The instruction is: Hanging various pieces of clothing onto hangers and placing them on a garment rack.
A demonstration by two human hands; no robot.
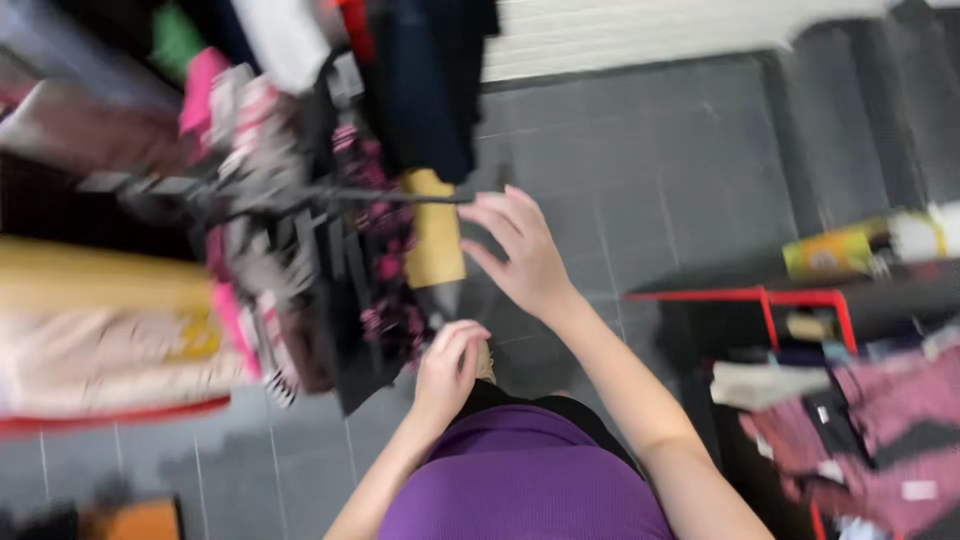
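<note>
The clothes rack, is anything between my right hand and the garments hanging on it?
Nothing visible. The right hand is open at the end of the rack's dark rail, beside the mustard garment. The left hand is lower, at the dark hanging clothes. The picture is blurred.

We count two bare hands, our left hand (452, 368) and right hand (522, 252), at one clothes rail (330, 195) crowded with blurred garments. Beyond our right hand we see one red-framed table (745, 296) and one yellow-green canister (835, 252).
</note>
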